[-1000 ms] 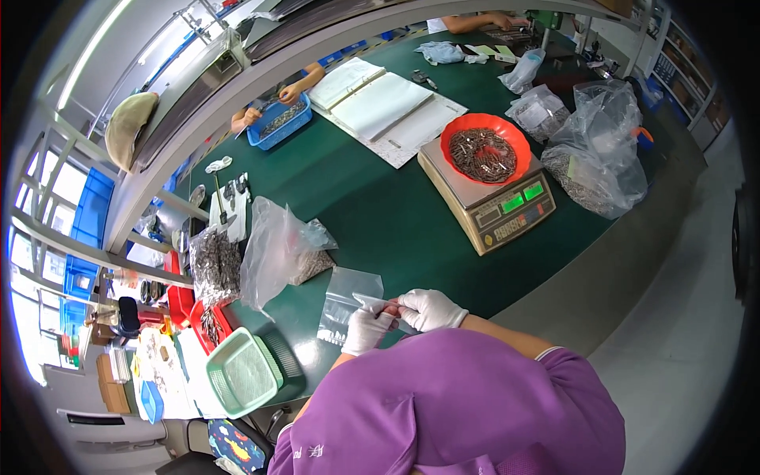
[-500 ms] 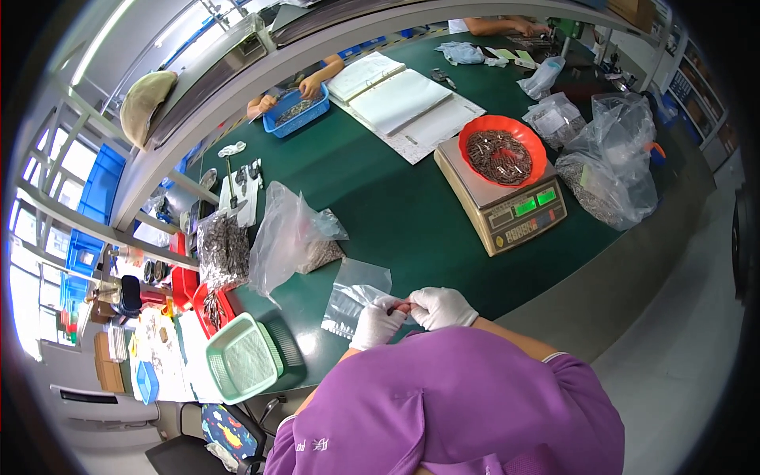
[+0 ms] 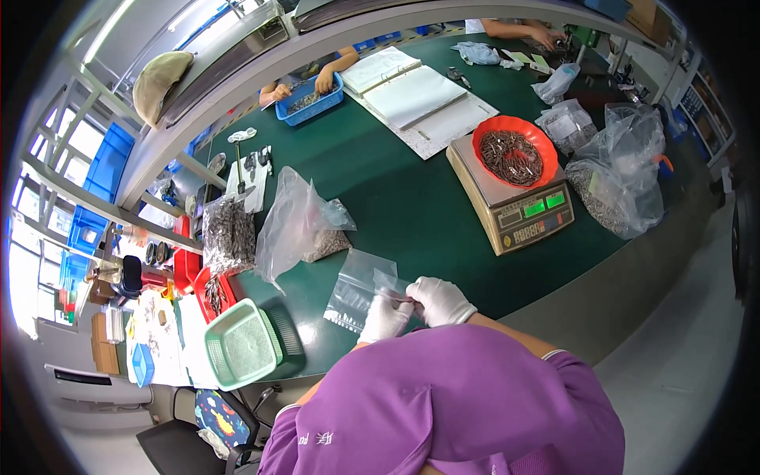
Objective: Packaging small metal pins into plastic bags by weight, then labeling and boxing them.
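At the near table edge, in front of my body, I hold a clear flat plastic bag (image 3: pixel 354 286). My left hand (image 3: pixel 386 318), in a white glove with bare fingertips, is closed on the bag's near edge. My right hand (image 3: pixel 442 302), gloved the same way, pinches at the bag's right corner, its fingertips meeting those of the left. The bag looks empty and lies out to the left over the green table. What exactly sits between the fingertips is too small to make out.
A scale (image 3: pixel 514 210) carries a red bowl (image 3: pixel 477 146) of small metal parts. Filled plastic bags (image 3: pixel 606 198) stand right of it, others (image 3: pixel 229 237) to the left. A green basket (image 3: pixel 273 348) sits near left. Opposite, a person's hands (image 3: pixel 324 79) work over a blue tray (image 3: pixel 313 113).
The view has shifted slightly. Part of the plastic bag now reaches farther right, up to my right hand. My hands stay close together. Across the table, the other person's hand has moved over the blue tray.
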A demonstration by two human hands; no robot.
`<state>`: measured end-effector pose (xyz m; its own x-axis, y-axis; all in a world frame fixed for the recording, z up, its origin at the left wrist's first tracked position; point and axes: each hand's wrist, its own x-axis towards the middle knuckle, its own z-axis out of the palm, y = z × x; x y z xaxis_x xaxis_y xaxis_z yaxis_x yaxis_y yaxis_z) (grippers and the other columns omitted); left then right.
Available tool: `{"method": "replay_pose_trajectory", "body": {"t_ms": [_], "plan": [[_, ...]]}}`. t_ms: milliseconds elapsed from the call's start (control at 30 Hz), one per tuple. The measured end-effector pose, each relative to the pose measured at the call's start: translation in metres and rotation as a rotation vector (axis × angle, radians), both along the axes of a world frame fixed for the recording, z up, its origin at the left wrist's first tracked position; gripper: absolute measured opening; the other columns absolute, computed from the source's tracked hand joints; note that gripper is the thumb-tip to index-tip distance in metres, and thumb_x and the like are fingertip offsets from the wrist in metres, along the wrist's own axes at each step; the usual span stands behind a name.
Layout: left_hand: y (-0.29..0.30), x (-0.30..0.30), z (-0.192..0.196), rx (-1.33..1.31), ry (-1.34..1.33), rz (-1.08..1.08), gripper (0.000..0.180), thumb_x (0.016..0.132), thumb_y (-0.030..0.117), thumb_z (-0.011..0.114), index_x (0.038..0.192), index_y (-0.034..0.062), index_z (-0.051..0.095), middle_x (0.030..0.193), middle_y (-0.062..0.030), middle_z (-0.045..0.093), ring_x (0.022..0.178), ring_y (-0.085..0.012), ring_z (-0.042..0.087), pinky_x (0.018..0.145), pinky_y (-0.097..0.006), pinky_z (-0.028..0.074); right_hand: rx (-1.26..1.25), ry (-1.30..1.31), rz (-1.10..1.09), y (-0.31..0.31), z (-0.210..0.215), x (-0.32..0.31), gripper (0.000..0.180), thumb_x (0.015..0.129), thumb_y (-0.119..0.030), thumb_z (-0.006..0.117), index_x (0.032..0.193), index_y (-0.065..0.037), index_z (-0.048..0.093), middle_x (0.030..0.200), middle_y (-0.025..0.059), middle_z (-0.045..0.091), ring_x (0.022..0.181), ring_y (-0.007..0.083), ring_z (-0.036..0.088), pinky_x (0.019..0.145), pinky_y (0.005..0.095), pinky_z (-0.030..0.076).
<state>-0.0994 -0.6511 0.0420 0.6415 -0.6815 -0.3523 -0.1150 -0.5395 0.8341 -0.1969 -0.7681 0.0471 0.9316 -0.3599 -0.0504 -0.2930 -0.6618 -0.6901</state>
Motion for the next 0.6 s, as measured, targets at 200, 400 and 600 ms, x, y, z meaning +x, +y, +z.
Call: {"method": "replay_pose_trajectory", "body": {"t_ms": [200,400,600], "plan": [[0.002,0.011,0.007,-0.155,-0.540,-0.066,0.019,0.068,0.004,0.060,0.086,0.0050,0.056,0.126,-0.0169,0.046,0.073,-0.0282,0.062,0.060,-0.036,0.050,-0.182,0.053,0.141,-0.001,0.008,0.004,0.016,0.071,-0.004,0.058,0.086,-0.009,0.059,0.084,0.0094,0.057,0.079,0.0303,0.059,0.070,0.0408,0.050],[0.016,0.024,-0.008,-0.069,-0.583,0.123,0.017,0.067,0.001,0.059,0.082,0.0077,0.056,0.128,-0.0159,0.045,0.069,-0.0301,0.061,0.059,-0.035,0.050,-0.202,0.087,0.048,-0.015,0.019,-0.010,0.019,0.074,-0.005,0.057,0.091,-0.011,0.061,0.088,0.0102,0.059,0.083,0.0277,0.060,0.073,0.0386,0.050],[0.018,0.012,-0.010,0.242,-0.646,-0.142,0.028,0.079,0.017,0.052,0.106,0.0109,0.058,0.104,-0.0181,0.058,0.071,-0.0349,0.061,0.067,-0.042,0.049,-0.366,0.018,0.028,-0.022,0.012,-0.012,0.016,0.072,-0.007,0.059,0.088,-0.009,0.062,0.084,0.0087,0.059,0.080,0.0261,0.060,0.069,0.0377,0.049]]}}
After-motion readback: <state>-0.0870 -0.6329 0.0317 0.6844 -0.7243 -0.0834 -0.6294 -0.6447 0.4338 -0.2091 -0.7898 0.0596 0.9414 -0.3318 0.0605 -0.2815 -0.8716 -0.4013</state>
